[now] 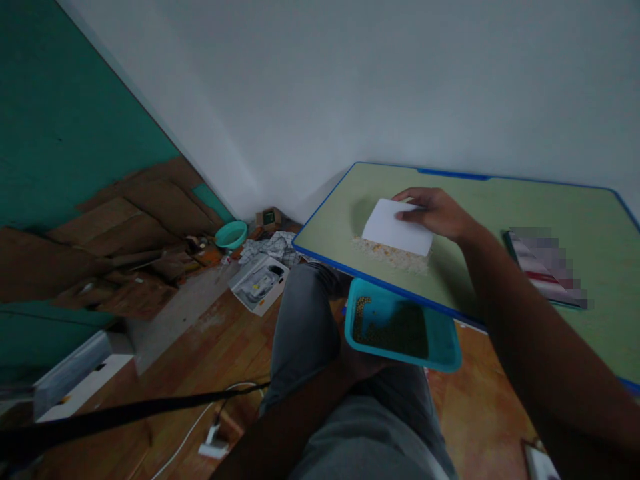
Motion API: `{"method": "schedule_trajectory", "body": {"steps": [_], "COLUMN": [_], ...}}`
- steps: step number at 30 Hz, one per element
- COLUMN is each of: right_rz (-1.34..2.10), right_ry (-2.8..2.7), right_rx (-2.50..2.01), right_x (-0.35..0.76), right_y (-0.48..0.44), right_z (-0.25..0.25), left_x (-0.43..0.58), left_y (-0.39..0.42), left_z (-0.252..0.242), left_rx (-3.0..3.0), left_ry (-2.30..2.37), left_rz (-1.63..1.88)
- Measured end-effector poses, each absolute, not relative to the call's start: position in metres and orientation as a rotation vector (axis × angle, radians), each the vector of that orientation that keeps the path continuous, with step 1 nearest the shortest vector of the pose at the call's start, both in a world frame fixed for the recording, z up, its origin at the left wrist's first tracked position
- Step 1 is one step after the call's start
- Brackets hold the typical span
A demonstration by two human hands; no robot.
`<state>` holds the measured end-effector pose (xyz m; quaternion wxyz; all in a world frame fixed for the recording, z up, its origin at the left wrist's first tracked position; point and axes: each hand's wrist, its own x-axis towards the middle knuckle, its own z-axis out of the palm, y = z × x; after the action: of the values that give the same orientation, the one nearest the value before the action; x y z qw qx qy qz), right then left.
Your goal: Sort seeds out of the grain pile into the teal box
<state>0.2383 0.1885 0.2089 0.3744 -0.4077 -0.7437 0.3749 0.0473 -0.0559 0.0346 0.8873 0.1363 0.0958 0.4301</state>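
My right hand pinches a white card between thumb and fingers. The card is tilted, its lower edge down along a strip of pale, rice-like grains near the front edge of the table. A few orange-brown bits show among the grains. Just below that edge, my left hand holds a turquoise plastic tray from beneath. Its fingers are mostly hidden under the tray. Inside lie small dark green grains, with some tan ones at the left end.
A dark-edged flat item, partly pixelated, lies on the table's right side. On the floor to the left are an open white box, a green basin, crumpled cloth and cardboard. A white cable with a plug lies near my legs.
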Motion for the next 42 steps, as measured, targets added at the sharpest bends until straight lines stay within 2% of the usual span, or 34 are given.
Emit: {"method": "schedule_trajectory", "body": {"steps": [11, 20, 28, 42], "right_rz": [0.793, 0.428, 0.600, 0.570], "right_ry": [-1.935, -1.867, -1.885, -1.916], "right_rx": [-1.027, -1.214, -1.207, -1.198], "right_x": [0.237, 0.243, 0.236, 0.235], "right_y": [0.196, 0.200, 0.193, 0.191], "right_z": [0.204, 0.207, 0.211, 0.212], "left_x": [0.044, 0.042, 0.037, 0.037], "left_y": [-0.057, -0.055, -0.054, -0.054], "left_z": [0.021, 0.025, 0.028, 0.018], "left_rx": [0.227, 0.246, 0.309, 0.347], "left_ry": [0.143, 0.111, 0.048, 0.135], "left_rz": [0.933, 0.943, 0.924, 0.974]}}
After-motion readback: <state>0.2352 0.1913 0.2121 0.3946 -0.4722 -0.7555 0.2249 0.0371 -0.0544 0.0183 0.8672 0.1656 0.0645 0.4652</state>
